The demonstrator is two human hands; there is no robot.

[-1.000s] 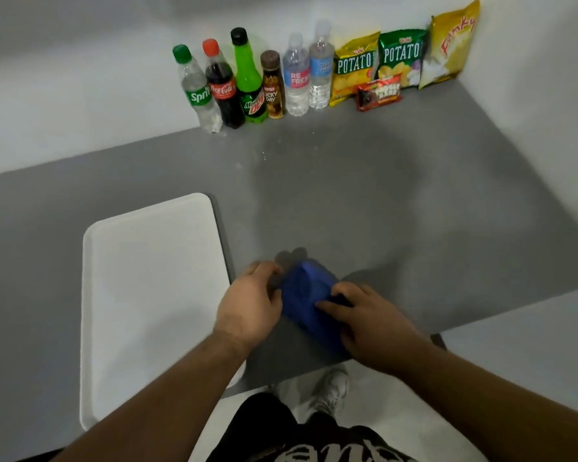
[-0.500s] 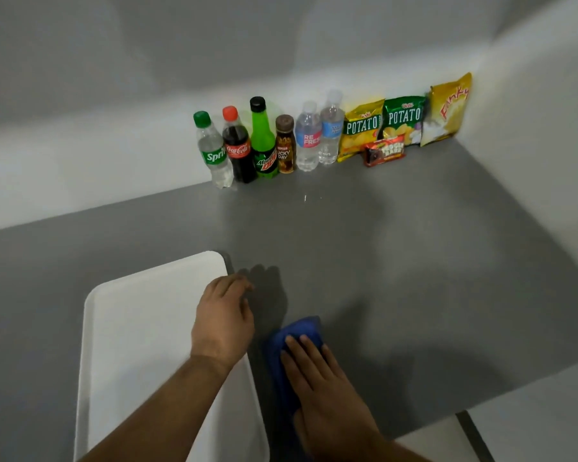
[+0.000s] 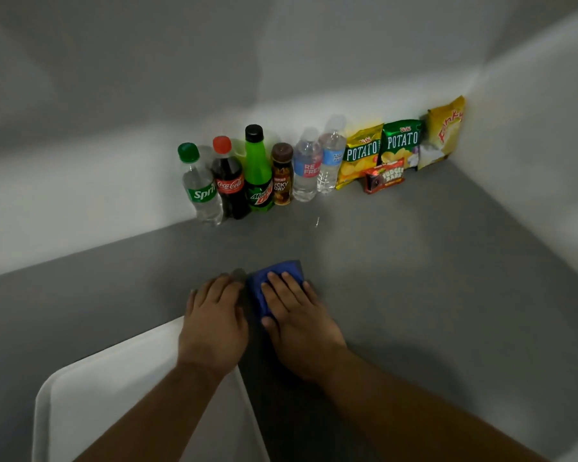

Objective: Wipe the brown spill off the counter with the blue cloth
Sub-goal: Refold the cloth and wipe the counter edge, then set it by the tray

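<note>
The blue cloth (image 3: 274, 281) lies folded on the grey counter (image 3: 414, 278), with my right hand (image 3: 297, 318) pressing flat on it, fingers straight and spread. Just left of the cloth, my left hand (image 3: 214, 325) rests palm down on the counter, its heel over the white tray's corner. A small brownish smudge (image 3: 238, 273) shows at the left hand's fingertips, beside the cloth's far left corner. A thin wet streak (image 3: 317, 222) glints farther back, toward the bottles.
A white tray (image 3: 114, 401) fills the near left. Several drink bottles (image 3: 257, 171) stand along the back wall, with snack bags (image 3: 401, 145) and a small red packet (image 3: 383, 178) to their right. A wall closes the counter on the right.
My right hand has pushed the blue cloth away from me across the counter. My left hand has moved forward beside it, off the tray's edge. The view has tilted upward.
</note>
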